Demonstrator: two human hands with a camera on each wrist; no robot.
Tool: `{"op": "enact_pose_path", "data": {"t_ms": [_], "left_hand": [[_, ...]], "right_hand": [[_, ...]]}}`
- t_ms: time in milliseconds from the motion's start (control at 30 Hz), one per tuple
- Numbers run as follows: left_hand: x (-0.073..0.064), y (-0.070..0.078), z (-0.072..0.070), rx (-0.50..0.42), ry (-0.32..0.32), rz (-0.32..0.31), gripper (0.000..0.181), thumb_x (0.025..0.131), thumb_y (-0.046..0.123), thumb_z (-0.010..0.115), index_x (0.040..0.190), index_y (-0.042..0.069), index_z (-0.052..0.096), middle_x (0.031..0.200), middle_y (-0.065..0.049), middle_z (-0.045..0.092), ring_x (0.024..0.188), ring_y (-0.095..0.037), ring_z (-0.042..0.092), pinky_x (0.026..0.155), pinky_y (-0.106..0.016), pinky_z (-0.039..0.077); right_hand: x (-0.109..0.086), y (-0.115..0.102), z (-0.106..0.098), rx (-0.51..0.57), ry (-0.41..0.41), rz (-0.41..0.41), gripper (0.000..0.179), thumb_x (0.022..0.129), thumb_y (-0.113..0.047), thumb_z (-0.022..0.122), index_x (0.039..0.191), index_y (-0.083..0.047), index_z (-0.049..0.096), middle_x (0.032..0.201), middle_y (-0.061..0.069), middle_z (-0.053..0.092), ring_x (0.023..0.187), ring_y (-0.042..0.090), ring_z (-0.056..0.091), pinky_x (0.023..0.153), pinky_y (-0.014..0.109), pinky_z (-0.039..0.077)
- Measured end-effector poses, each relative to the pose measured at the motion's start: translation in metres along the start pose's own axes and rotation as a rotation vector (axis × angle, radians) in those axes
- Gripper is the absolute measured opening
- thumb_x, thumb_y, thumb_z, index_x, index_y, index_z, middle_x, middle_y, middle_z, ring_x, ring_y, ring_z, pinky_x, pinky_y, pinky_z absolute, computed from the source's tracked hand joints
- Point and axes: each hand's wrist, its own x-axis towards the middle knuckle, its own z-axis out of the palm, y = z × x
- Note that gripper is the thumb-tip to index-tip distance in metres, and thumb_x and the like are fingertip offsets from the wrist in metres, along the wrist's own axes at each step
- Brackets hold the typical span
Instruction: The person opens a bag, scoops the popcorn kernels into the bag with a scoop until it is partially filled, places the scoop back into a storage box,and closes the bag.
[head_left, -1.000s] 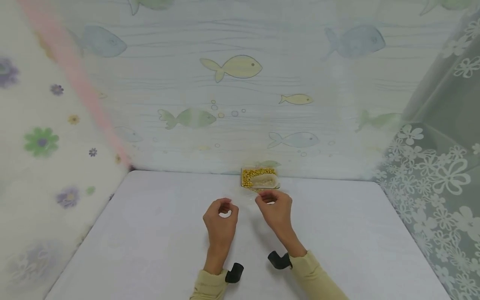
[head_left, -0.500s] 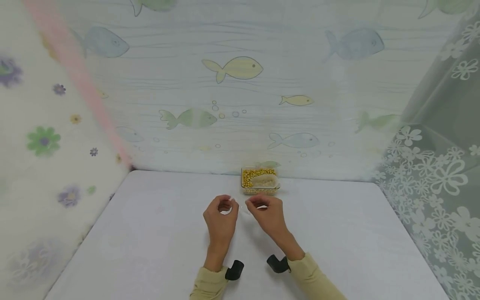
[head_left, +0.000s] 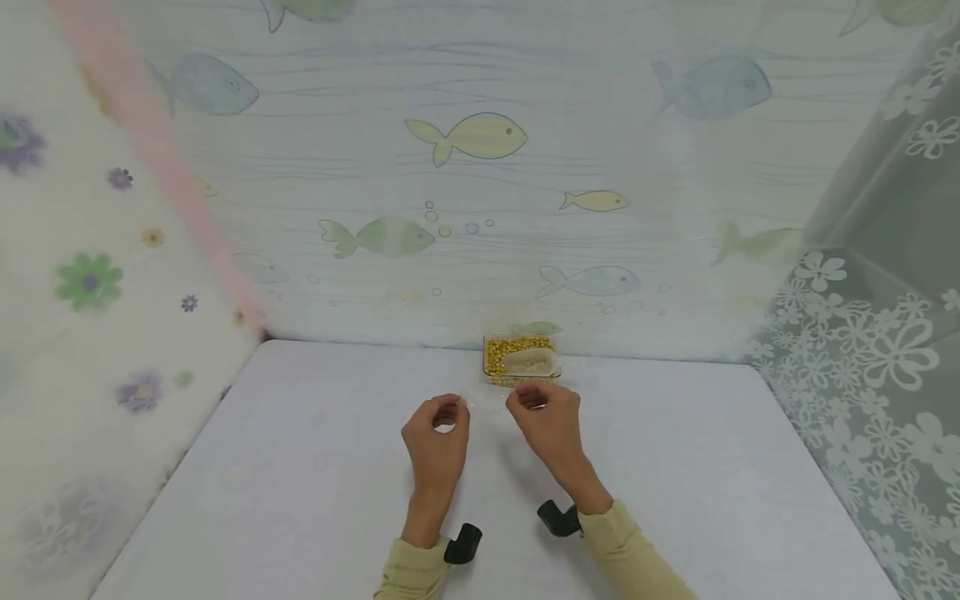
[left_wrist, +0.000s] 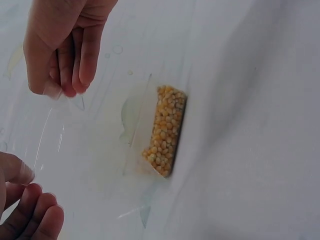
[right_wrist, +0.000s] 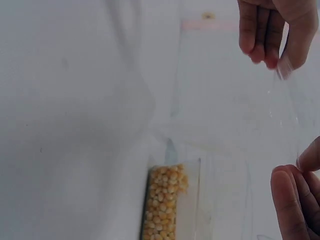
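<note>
A thin, clear plastic bag (left_wrist: 48, 132) is stretched between my two hands, its edges barely visible. My left hand (head_left: 437, 442) pinches one side between thumb and fingertips. On the other side, my right hand (head_left: 551, 421) pinches it the same way, its fingertips just in front of the box in the head view. Both pinches show in the right wrist view, where the bag (right_wrist: 285, 112) spans the gap between the hands. I see no contents in it.
Beyond my hands, near the back table edge, stands a clear box (head_left: 483, 358) of yellow corn kernels (head_left: 495, 354). A whitish scoop (head_left: 525, 353) lies on the kernels. A fish-patterned curtain (head_left: 480, 250) hangs behind the white table (head_left: 315, 450).
My right hand first came left, close to the left hand, then moved back right and slightly away. My left hand shifted a little left. The box stays put.
</note>
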Motion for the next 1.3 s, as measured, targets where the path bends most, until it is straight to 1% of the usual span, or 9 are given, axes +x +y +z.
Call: {"op": "enact_pose_path", "data": {"t_ms": [133,233,367,500,600,733,833,1067,1300], "left_hand": [[-0.003,0.0,-0.001,0.01,-0.017,-0.022,0.01,0.083,-0.005,0.076,0.092,-0.001,0.075,0.078,-0.008,0.071,0.069,-0.017,0.067,0.063,-0.027,0.057],[-0.004,-0.001,-0.002,0.022,-0.026,-0.013,0.012,0.082,-0.004,0.077,0.093,0.0,0.075,0.077,-0.008,0.071,0.069,-0.018,0.067,0.063,-0.03,0.058],[-0.002,-0.001,-0.003,0.055,-0.03,0.069,0.019,0.08,-0.005,0.078,0.099,-0.001,0.074,0.079,-0.012,0.069,0.072,-0.023,0.067,0.065,-0.037,0.059],[0.004,0.005,-0.005,0.113,-0.062,0.134,0.032,0.081,-0.004,0.079,0.112,-0.001,0.073,0.096,-0.015,0.067,0.086,-0.027,0.066,0.074,-0.042,0.058],[0.009,0.009,-0.006,0.139,-0.1,0.187,0.033,0.084,-0.003,0.078,0.116,0.0,0.074,0.104,-0.014,0.065,0.093,-0.027,0.066,0.076,-0.04,0.057],[0.013,0.013,-0.005,0.148,-0.125,0.276,0.022,0.085,-0.003,0.078,0.107,-0.001,0.077,0.097,-0.012,0.067,0.086,-0.023,0.067,0.068,-0.035,0.057],[0.015,0.014,-0.004,0.157,-0.128,0.307,0.015,0.084,-0.003,0.079,0.1,-0.002,0.079,0.092,-0.011,0.068,0.08,-0.022,0.068,0.064,-0.033,0.057],[0.014,0.01,-0.001,0.15,-0.105,0.298,0.015,0.082,-0.011,0.076,0.096,-0.004,0.078,0.087,-0.014,0.07,0.077,-0.023,0.07,0.064,-0.035,0.059],[0.015,0.007,0.003,0.125,-0.011,0.269,0.017,0.081,-0.013,0.073,0.093,-0.004,0.078,0.084,-0.012,0.07,0.072,-0.021,0.068,0.062,-0.034,0.058]], "right_hand": [[0.002,0.001,-0.003,-0.003,0.012,0.008,0.006,0.081,0.002,0.072,0.081,-0.002,0.077,0.072,0.005,0.073,0.062,0.014,0.068,0.058,0.024,0.057],[0.002,0.001,-0.004,0.001,0.007,0.006,0.007,0.081,0.003,0.072,0.08,-0.003,0.076,0.072,0.005,0.073,0.063,0.014,0.068,0.058,0.024,0.057],[0.002,-0.001,-0.004,0.004,-0.04,-0.012,0.005,0.083,0.002,0.072,0.082,-0.001,0.076,0.074,0.006,0.073,0.065,0.015,0.07,0.059,0.024,0.058],[0.0,-0.005,-0.005,-0.008,-0.118,-0.056,0.008,0.086,0.003,0.073,0.086,-0.003,0.076,0.077,0.004,0.073,0.069,0.014,0.07,0.061,0.023,0.058],[-0.001,-0.007,-0.004,-0.038,-0.169,-0.1,0.011,0.086,0.005,0.072,0.088,-0.005,0.076,0.078,0.002,0.073,0.071,0.011,0.069,0.063,0.022,0.058],[0.0,-0.011,-0.005,-0.071,-0.207,-0.144,0.01,0.087,0.005,0.072,0.089,-0.004,0.076,0.08,0.003,0.073,0.072,0.011,0.068,0.065,0.02,0.058],[0.002,-0.013,-0.006,-0.067,-0.207,-0.163,0.01,0.087,0.005,0.072,0.09,-0.003,0.076,0.08,0.004,0.074,0.072,0.012,0.069,0.065,0.021,0.058],[0.004,-0.011,-0.003,-0.029,-0.163,-0.159,0.008,0.087,0.005,0.072,0.091,-0.001,0.075,0.082,0.005,0.074,0.072,0.013,0.069,0.064,0.023,0.059],[-0.005,-0.005,0.003,-0.095,-0.105,-0.093,0.005,0.088,0.0,0.073,0.088,-0.005,0.076,0.076,0.002,0.072,0.069,0.01,0.068,0.062,0.022,0.057]]}}
